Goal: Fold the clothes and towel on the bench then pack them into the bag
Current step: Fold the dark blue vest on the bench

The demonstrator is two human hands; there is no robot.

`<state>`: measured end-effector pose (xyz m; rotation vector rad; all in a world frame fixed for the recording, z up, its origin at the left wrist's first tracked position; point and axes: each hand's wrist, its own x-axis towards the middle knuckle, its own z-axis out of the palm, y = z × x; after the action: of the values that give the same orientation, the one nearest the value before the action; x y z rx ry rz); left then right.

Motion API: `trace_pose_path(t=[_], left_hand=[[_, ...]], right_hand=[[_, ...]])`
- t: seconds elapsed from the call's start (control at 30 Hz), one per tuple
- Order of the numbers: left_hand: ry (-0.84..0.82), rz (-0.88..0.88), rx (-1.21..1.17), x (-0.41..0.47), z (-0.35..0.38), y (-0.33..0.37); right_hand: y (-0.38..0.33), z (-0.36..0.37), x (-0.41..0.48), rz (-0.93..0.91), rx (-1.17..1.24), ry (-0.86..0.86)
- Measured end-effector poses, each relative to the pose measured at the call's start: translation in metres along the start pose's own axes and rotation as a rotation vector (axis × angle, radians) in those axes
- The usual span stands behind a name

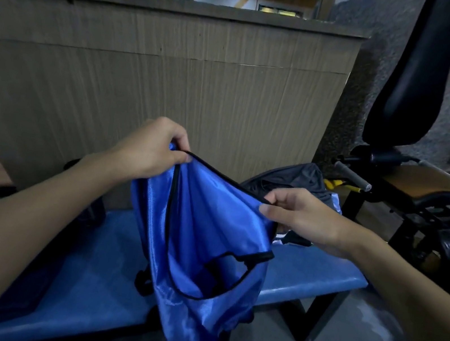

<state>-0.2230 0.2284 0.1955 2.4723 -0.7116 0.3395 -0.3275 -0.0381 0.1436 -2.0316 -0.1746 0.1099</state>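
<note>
**Q.** What is held, and where is it?

**A.** A blue garment (208,227) with black trim, judged to be a sleeveless top, is held up over the near edge of the blue tabletop (313,277). One end of its upper hem is pinched by the left hand (150,149) and the other end by the right hand (302,216). The fingers (278,199) of both hands are clenched on the trimmed edge. The cloth is drawn taut between the two hands and hangs loose below them, past the front of the tabletop.

**Q.** How far has the task been carried?

**A.** An early stage is judged. The garment is spread out for folding, but no fold has yet been made in it. A dark grey heap (291,178) is seen on the tabletop behind the right hand, with a pale blue-and-white piece (335,202) just beside it. Whether the heap is the bag or more clothing cannot be told. No folded item is visible, and nothing is seen packed. Left to be done, by this judgement, are the folding of this garment, of the other clothes and of the towel, and then all of the packing.
</note>
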Motion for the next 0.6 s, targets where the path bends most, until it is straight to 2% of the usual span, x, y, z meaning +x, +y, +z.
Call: trace_pose_path(t=[0.13,0.27,0.33,0.47,0.6], left_hand=[[-0.037,-0.012,0.069,-0.001,0.003,0.004],[-0.252,0.066,-0.050,-0.008,0.011,0.024],[-0.313,0.112,-0.172,-0.012,0.021,0.039],[-0.326,0.171,-0.326,-0.015,0.038,0.054],[-0.196,0.135,-0.358,-0.012,0.042,0.051]], right_hand=[[-0.002,-0.002,0.006,-0.040,-0.197,0.161],[-0.016,0.000,0.013,-0.205,-0.407,0.335],[-0.025,0.003,0.014,-0.242,-0.390,0.303],[-0.033,0.006,0.017,-0.246,-0.228,0.240],[-0.028,0.001,0.016,-0.219,-0.247,0.276]])
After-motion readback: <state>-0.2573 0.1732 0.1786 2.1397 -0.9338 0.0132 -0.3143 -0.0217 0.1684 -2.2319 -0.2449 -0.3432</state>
